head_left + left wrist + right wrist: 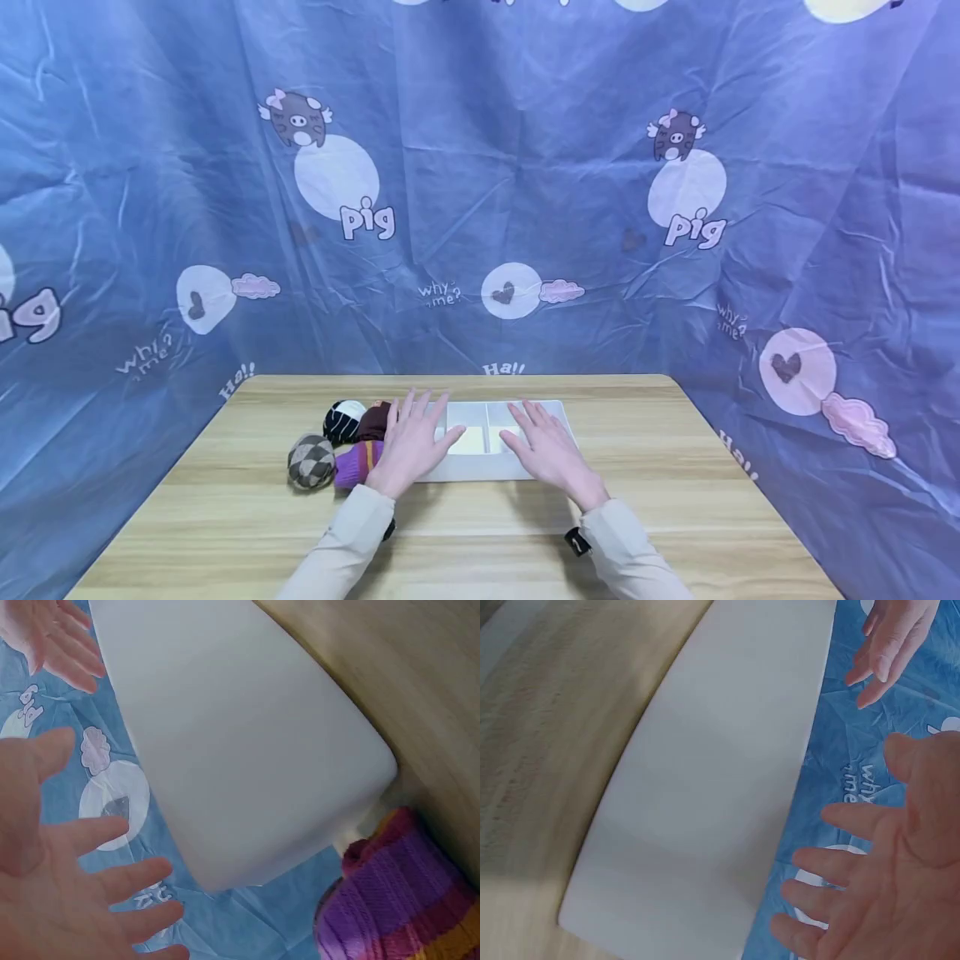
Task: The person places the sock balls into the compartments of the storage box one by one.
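A white box (480, 469) with compartments stands on the table in front of me. My left hand (408, 446), fingers spread and straight, hovers over its left end and holds nothing. Over the right end is my right hand (551, 450), palm down with extended fingers, likewise holding nothing. Left of the box sit rolled-up socks: a purple striped one (351, 468) close to my left wrist, a grey checkered one (311, 462), a black-and-white one (342, 422) and a dark brown one (372, 422). In the left wrist view, the purple sock (382, 892) shows beside the box's corner.
The wooden table (675, 517) extends on both sides of the box. A blue printed cloth (465, 208) hangs behind the table and along its sides. A dark wrist-worn piece (577, 542) shows below my right cuff.
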`<state>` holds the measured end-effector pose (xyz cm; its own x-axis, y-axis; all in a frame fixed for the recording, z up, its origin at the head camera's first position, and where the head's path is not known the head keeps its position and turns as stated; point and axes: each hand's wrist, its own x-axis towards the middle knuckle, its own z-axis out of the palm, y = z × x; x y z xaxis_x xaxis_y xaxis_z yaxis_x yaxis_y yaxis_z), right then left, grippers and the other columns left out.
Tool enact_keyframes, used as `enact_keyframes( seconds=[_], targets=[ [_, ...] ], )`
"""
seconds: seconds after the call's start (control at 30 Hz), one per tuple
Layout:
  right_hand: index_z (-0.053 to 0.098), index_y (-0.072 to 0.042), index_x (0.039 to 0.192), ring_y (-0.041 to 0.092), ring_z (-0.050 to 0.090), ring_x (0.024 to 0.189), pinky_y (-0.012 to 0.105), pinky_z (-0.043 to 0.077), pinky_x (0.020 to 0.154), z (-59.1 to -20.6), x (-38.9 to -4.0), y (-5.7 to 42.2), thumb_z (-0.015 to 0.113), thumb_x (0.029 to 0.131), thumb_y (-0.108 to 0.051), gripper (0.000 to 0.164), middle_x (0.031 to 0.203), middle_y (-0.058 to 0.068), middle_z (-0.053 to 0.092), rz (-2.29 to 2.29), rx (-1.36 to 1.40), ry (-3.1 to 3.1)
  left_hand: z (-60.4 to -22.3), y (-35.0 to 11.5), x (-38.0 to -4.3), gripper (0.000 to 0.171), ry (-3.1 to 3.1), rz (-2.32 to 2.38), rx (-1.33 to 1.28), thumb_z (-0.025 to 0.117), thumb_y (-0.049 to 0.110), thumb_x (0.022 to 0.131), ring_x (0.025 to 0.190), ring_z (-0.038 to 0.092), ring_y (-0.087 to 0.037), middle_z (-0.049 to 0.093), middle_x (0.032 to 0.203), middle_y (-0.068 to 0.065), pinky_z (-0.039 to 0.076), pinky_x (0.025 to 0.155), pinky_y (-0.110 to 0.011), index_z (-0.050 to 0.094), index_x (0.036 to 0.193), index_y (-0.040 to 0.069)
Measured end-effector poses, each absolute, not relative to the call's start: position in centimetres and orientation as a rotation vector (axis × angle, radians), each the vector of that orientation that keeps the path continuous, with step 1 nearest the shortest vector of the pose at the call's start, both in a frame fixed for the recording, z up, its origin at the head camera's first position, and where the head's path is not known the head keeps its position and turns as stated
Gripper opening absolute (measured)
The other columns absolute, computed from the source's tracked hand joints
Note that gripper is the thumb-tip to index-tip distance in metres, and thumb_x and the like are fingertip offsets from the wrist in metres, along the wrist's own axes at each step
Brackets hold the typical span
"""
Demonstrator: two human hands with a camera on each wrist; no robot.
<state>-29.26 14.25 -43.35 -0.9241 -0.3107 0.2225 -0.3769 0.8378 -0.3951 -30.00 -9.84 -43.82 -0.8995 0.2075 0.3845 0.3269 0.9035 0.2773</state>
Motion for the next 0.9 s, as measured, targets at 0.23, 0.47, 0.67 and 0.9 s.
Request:
enact_keyframes(
  seconds=[0.23, 0.47, 0.67, 0.9],
  targets=[
    [0.050, -0.002, 0.141, 0.038, 0.040, 0.139, 0.052, 0.030, 0.115, -44.0, -29.8, 15.0, 0.061, 0.096, -0.032, 0.055, 0.146, 0.022, 0.048, 0.904, 0.556, -2.699, -44.1, -10.5, -30.5, 0.058, -2.593, -0.592, -0.402, 0.057, 0.050, 0.095, 0.131, 0.047, -0.037, 0.058, 0.137, -0.015, 0.032, 0.109, -0.057, 0.056, 0.138, 0.010],
    [0.054, 0.001, 0.136, 0.042, 0.049, 0.130, 0.053, 0.042, 0.105, -44.1, -30.1, 15.9, 0.067, 0.091, -0.009, 0.047, 0.138, 0.022, 0.055, 1.192, 0.487, -2.590, -44.2, -11.5, -30.8, 0.055, -2.570, -0.822, -0.330, 0.061, 0.044, 0.094, 0.129, 0.050, -0.036, 0.060, 0.136, -0.014, 0.033, 0.109, -0.056, 0.058, 0.136, 0.008],
    [0.055, -0.002, 0.136, 0.044, 0.046, 0.131, 0.056, 0.035, 0.109, -44.3, -30.3, 17.6, 0.069, 0.089, -0.010, 0.049, 0.138, 0.024, 0.055, 1.182, 0.305, -2.569, -43.9, -12.3, -31.0, 0.053, -2.577, -0.969, -0.268, 0.064, 0.040, 0.093, 0.128, 0.050, -0.039, 0.060, 0.135, -0.015, 0.032, 0.109, -0.059, 0.058, 0.135, 0.008],
    [0.042, 0.002, 0.144, 0.047, 0.033, 0.139, 0.058, 0.028, 0.113, -45.1, -30.2, 19.5, 0.065, 0.092, -0.010, 0.059, 0.150, 0.028, 0.038, 1.293, 0.223, -2.651, -44.0, -13.3, -30.7, 0.052, -2.546, -1.072, -0.226, 0.066, 0.037, 0.092, 0.122, 0.054, -0.039, 0.064, 0.128, -0.017, 0.033, 0.107, -0.059, 0.057, 0.136, 0.011]
  ],
)
